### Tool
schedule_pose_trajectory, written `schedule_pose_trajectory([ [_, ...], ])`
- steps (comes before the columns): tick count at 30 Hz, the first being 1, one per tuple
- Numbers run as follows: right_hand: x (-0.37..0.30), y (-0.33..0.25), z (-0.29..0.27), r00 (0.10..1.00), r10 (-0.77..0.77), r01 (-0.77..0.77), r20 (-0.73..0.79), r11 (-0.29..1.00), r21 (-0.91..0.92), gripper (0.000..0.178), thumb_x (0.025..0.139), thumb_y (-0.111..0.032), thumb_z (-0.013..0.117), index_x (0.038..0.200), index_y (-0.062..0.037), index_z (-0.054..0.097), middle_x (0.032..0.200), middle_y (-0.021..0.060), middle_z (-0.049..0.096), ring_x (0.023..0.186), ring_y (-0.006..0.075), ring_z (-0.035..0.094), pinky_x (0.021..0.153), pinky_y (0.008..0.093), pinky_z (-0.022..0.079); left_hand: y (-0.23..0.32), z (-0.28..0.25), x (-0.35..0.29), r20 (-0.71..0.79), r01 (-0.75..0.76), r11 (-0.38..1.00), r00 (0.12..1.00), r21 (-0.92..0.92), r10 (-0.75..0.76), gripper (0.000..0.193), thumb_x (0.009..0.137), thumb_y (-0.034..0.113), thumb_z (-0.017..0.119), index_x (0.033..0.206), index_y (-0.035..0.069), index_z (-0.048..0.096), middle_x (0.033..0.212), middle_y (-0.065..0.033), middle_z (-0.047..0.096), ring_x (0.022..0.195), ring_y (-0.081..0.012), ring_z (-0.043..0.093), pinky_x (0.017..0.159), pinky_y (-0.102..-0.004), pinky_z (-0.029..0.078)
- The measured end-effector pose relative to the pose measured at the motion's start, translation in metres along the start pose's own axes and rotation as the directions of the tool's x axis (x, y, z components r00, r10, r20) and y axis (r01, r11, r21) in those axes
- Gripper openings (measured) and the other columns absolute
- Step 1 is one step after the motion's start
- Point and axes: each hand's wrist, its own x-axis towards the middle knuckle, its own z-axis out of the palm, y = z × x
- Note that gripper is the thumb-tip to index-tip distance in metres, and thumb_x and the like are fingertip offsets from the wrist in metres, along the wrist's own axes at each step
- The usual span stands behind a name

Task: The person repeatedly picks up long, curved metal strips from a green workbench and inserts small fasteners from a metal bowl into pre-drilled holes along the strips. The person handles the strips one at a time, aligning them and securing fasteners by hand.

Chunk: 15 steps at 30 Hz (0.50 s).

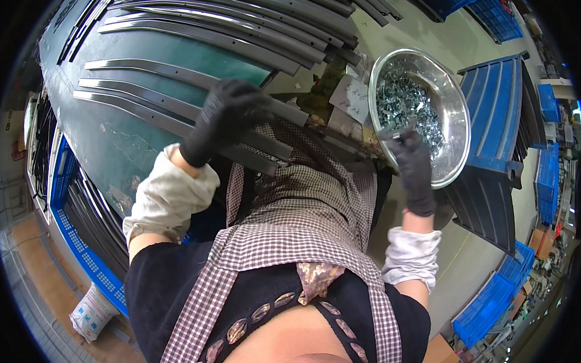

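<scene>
Left hand: the black-gloved left hand (pixel 225 118), just off centre toward 10 o'clock, lies over the dark bars (pixel 147 66); whether its fingers are clamped on one cannot be told.
Right hand: the black-gloved right hand (pixel 414 170), toward 3 o'clock, has curled fingers at the bowl's near rim; a grip on any piece cannot be made out. The two hands are well apart.
Bars: three, side by side on the green tabletop (pixel 173 56), running from 10 o'clock toward the apron (pixel 301 246).
Bar stack: more dark bars (pixel 218 43) toward 11 o'clock.
Bowl: shiny metal bowl (pixel 456 104) at 2 o'clock, with small metal pieces (pixel 402 96) inside.
Bin: blue bin (pixel 494 115), just beyond the bowl.
</scene>
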Motion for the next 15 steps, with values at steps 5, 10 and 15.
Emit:
schedule_pose_trajectory([
  [5, -0.029, 0.025, 0.114, 0.922, -0.098, -0.068, 0.375, 0.912, 0.405, 0.013, 0.093, -0.012, 0.068, 0.096, 0.0009, 0.069, 0.084, -0.0002, 0.068, 0.067, 0.0034, 0.056, 0.061, 0.0196, 0.045, 0.077, 0.043, -0.01, 0.085, -0.094, 0.994, 0.992, 0.048, 0.09, 0.052, 0.068, 0.023, 0.08, 0.117, 0.011, 0.067, 0.085, -0.0063, 0.064, 0.077, -0.0242, 0.066, 0.066, -0.0377, 0.052],
  [10, -0.03, 0.011, 0.115, 0.905, 0.057, -0.157, 0.422, 0.966, 0.204, 0.023, 0.088, -0.009, 0.074, 0.105, 0.0033, 0.066, 0.093, 0.0037, 0.067, 0.083, 0.0081, 0.06, 0.077, 0.023, 0.05, 0.081, 0.042, -0.02, 0.141, -0.056, 0.994, 0.989, 0.094, 0.042, 0.049, 0.072, 0.02, 0.074, 0.12, 0.012, 0.066, 0.088, -0.0043, 0.063, 0.076, -0.0208, 0.065, 0.062, -0.0349, 0.052],
  [15, -0.025, 0.023, 0.126, 0.934, -0.249, 0.189, 0.255, 0.952, 0.239, 0.039, 0.083, -0.016, 0.081, 0.113, 0.0027, 0.064, 0.103, 0.01, 0.067, 0.096, 0.0127, 0.061, 0.086, 0.0291, 0.051, 0.075, 0.037, -0.019, 0.244, -0.163, 0.981, 0.961, 0.109, 0.133, 0.038, 0.08, 0.016, 0.065, 0.118, 0.013, 0.066, 0.092, -0.0039, 0.062, 0.081, -0.0212, 0.064, 0.065, -0.0356, 0.052],
])
